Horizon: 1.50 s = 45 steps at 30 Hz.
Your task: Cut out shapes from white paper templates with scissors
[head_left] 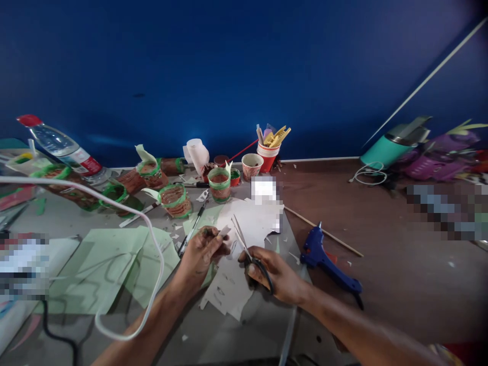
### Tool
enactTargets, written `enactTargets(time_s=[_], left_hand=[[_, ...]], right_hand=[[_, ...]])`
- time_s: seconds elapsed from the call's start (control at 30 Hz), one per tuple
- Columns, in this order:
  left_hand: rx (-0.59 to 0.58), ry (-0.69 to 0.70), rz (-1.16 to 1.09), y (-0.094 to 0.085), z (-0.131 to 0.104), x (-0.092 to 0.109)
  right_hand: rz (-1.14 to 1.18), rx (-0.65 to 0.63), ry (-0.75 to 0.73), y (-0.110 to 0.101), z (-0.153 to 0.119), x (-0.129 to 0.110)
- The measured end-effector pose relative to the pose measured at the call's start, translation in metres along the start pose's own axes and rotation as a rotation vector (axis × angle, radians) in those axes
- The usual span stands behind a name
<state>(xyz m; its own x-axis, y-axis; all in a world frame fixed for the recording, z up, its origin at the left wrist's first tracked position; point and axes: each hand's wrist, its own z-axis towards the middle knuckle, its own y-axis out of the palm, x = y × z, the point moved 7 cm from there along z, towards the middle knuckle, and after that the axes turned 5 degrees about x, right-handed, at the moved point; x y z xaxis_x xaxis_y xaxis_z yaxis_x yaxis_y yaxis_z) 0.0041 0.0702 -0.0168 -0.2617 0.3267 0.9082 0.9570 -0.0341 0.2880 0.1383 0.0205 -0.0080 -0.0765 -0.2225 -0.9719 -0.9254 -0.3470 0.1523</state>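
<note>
Between the fingertips of my left hand (206,249) is a small piece of paper (224,231). My right hand (272,272) grips a pair of scissors (244,241) with black handles, its blades parted and pointing up and away. The blade tips are close to the paper piece but appear apart from it. Beneath both hands lie white paper sheets (247,218) with cut edges and small drawn marks. A black pen (192,229) rests just left of my left hand, among paper scraps.
Right of my right hand lies a blue glue gun (330,264) beside a wooden stick (339,239). Several brown cups with green rims, such as one cup (220,188), stand behind. Green paper (95,264) lies left, and a white cable (158,244) loops over my left forearm.
</note>
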Motion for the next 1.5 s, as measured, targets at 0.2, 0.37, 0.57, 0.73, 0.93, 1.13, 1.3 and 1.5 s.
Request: enactTargets(time_s=[0.2, 0.37, 0.57, 0.73, 0.93, 1.13, 1.3, 1.5], left_hand=[[-0.019, -0.025, 0.018, 0.002, -0.003, 0.0], [-0.045, -0.082, -0.063, 0.008, -0.005, -0.003], [-0.147, -0.16, -0.043, 0.02, -0.011, -0.007], [-0.196, -0.153, -0.037, 0.02, -0.012, -0.008], [-0.257, -0.116, 0.004, 0.022, -0.014, -0.004], [-0.24, -0.123, 0.053, 0.024, -0.016, -0.006], [-0.163, -0.115, 0.055, 0.02, -0.015, -0.004], [-0.139, -0.116, 0.025, 0.02, -0.015, -0.003]], right_hand=[[0.019, 0.012, 0.022, 0.001, 0.0, 0.002], [-0.002, 0.02, 0.011, 0.003, -0.001, 0.002], [-0.062, -0.005, -0.035, 0.004, -0.001, 0.005], [-0.068, 0.008, -0.059, 0.005, 0.0, 0.001], [-0.004, 0.015, -0.07, 0.003, -0.001, -0.003], [-0.022, 0.041, -0.037, 0.002, -0.001, -0.001], [-0.024, -0.001, -0.06, 0.005, -0.003, -0.002], [-0.117, -0.041, -0.033, 0.01, -0.003, 0.002]])
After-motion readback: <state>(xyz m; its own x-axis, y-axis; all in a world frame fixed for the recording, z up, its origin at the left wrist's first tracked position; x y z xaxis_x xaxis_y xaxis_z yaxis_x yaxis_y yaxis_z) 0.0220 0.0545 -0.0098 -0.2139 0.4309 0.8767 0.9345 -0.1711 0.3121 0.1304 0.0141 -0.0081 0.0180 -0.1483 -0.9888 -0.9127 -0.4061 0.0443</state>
